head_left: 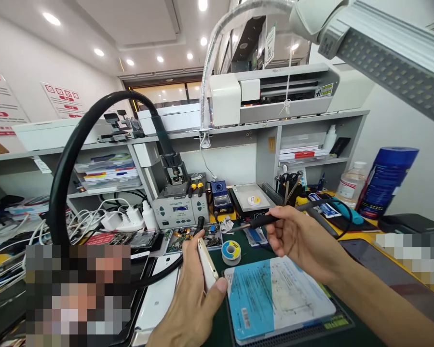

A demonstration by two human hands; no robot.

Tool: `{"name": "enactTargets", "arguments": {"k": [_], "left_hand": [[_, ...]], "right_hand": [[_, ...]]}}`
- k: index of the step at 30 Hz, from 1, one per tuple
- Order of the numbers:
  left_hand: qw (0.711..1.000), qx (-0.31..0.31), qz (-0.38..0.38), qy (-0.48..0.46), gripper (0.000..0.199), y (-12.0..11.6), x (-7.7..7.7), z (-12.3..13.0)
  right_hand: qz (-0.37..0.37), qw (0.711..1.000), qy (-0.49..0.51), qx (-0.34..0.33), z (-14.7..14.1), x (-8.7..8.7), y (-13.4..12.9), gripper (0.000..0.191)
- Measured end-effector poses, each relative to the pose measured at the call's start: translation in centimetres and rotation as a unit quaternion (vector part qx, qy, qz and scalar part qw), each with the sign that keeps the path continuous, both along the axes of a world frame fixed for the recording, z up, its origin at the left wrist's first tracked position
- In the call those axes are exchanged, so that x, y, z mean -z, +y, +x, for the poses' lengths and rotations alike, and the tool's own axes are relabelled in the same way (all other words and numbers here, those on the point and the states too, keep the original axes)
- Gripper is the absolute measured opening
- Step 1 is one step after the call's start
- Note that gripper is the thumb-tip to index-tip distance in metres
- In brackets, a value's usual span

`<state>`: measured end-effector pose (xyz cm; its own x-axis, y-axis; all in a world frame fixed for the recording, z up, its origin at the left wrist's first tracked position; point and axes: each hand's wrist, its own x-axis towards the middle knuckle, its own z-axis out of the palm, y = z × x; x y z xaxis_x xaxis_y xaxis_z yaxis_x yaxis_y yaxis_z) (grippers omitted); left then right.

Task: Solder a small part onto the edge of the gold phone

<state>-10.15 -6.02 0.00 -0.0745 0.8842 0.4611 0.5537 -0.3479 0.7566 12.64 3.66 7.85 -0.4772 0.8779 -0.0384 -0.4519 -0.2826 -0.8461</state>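
My left hand [193, 299] is closed around a white phone with a gold edge [207, 262], held tilted on its side above the bench. My fingers hide part of the phone. My right hand [300, 236] pinches the black handle of a soldering iron [263, 220]. The iron's metal tip points left, a little above and right of the phone. Below my right hand lies a blue and white packet [275, 299] with dark smudges. A spool of solder wire [231, 251] with a yellow and blue label stands between my hands.
A grey rework station [181, 209] and a small blue soldering station [221, 196] stand at the back. Circuit boards fill a tray [169, 248]. A thick black hose [68, 144] arches at left. White tablets [155, 299] lie left; a lamp [394, 62] hangs upper right.
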Motion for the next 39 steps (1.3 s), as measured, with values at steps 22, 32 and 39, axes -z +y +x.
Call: {"name": "enactTargets", "arguments": {"k": [22, 32, 39], "left_hand": [[0.976, -0.08, -0.025, -0.199, 0.037, -3.9, -0.8, -0.6], [0.977, -0.101, 0.03, -0.187, 0.029, -3.6, -0.1, -0.2], [0.961, -0.117, 0.013, -0.249, 0.043, -3.9, 0.1, 1.0]], "right_hand": [[0.013, 1.0, 0.006, 0.006, 0.8, 1.3, 1.0, 0.022], [0.089, 0.995, 0.018, -0.034, 0.5, 1.1, 0.1, 0.021], [0.14, 0.989, 0.004, -0.051, 0.4, 0.7, -0.5, 0.018]]}}
